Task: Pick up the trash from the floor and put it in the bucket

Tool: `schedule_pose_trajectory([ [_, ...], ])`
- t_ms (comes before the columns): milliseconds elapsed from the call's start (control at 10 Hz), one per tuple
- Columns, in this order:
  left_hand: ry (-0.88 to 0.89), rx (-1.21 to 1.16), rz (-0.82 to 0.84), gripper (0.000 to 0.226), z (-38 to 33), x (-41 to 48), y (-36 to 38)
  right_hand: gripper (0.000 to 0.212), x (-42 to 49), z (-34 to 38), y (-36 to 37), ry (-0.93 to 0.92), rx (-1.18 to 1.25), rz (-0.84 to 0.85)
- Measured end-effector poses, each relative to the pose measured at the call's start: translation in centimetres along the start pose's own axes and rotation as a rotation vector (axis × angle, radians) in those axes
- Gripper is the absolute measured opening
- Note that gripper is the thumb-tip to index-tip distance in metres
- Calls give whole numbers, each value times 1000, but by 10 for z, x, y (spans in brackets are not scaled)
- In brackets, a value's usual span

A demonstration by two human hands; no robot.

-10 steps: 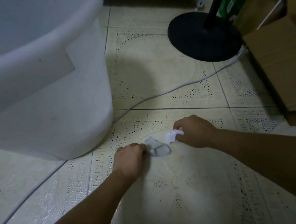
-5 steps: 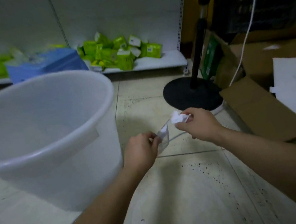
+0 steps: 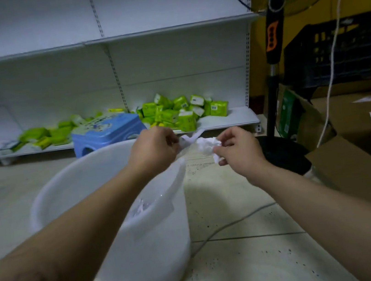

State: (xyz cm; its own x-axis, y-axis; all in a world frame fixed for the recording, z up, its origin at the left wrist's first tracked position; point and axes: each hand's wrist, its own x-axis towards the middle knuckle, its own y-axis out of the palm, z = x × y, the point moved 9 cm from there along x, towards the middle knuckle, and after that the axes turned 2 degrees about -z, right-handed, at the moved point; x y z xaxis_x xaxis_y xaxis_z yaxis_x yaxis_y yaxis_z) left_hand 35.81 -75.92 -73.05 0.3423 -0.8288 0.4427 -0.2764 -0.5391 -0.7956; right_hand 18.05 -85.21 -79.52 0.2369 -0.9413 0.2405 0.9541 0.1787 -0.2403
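A large white plastic bucket (image 3: 148, 254) stands on the tiled floor at centre left. Something white and crumpled lies inside it. My left hand (image 3: 154, 148) is raised over the bucket's far right rim, pinching a thin clear-white wrapper scrap (image 3: 189, 139). My right hand (image 3: 238, 149) is just right of the rim, above the floor, holding a crumpled white paper ball (image 3: 208, 145). The two hands are close together, with the two pieces of trash almost touching.
A fan stand with a black round base (image 3: 283, 154) rises at the right. A white cable (image 3: 228, 225) crosses the floor. Cardboard boxes (image 3: 353, 173) sit at right. A blue stool (image 3: 106, 131) and green packets (image 3: 175, 111) lie by the low white shelf.
Both hands lifted the trash from the floor and carried it up and left to the bucket's rim. My view rose from the floor to the shelves.
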Motion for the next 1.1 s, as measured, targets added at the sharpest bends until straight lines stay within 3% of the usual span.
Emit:
schedule_pose_trajectory([
  [200,-145,82,-73,21,90,-17,-45,14,-4,32,88,-75,18,70],
  [400,-258,128,-47,24,167,-45,-52,18,-11,45,147,-244,-155,136],
  [700,-385,151,86,25,210,-55,-17,14,-9,33,189,-298,-631,318],
  [800,-368,141,181,42,206,-50,-3,51,-10,29,192,-318,-749,354],
  [900,-313,149,170,51,196,-42,-4,57,-8,33,186,-340,-714,309],
  [1100,-82,110,213,68,149,-34,8,66,-5,21,176,-351,-829,464],
])
